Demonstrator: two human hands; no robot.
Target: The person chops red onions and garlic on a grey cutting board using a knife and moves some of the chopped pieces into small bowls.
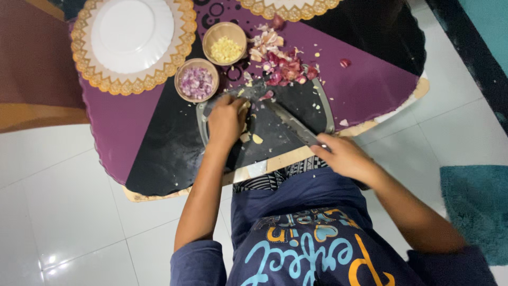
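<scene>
My right hand grips the handle of a long knife whose blade runs up and left across a black cutting board. My left hand rests on the board with its fingers bent over a small pale piece near the blade tip; that piece is mostly hidden. A few pale slices lie on the board beside the left hand. A heap of red onion skins and scraps sits at the board's far edge.
Two small wooden bowls stand behind the board, one with chopped red onion, one with chopped pale bits. A white plate on a gold doily lies at the far left. The purple-and-black table ends near my body; white floor tiles and a teal rug surround it.
</scene>
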